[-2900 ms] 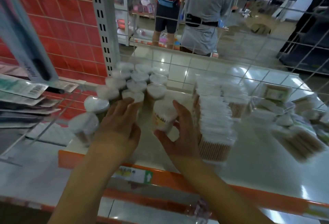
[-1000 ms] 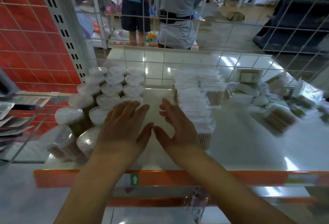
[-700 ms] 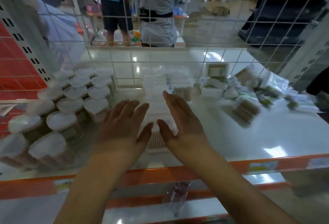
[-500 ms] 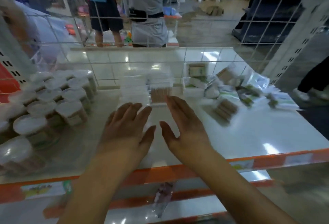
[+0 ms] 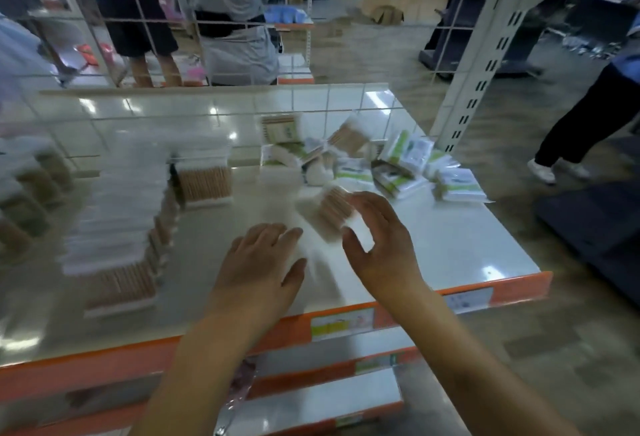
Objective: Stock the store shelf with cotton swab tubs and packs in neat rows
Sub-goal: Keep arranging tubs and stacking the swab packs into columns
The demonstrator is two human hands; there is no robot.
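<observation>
My right hand [image 5: 381,245] loosely spread, fingertips at a blurred swab pack [image 5: 327,212], hold unclear | my left hand [image 5: 259,262] flat, fingers together, on bare shelf [image 5: 450,245] | stacked packs [image 5: 117,214] left, loose pile [image 5: 363,162] behind | orange front edge [image 5: 512,288] near my wrists, open surface right.

Both hands have shifted right from the tubs; the right hand [image 5: 379,245] now reaches a loose swab pack [image 5: 327,210].
</observation>
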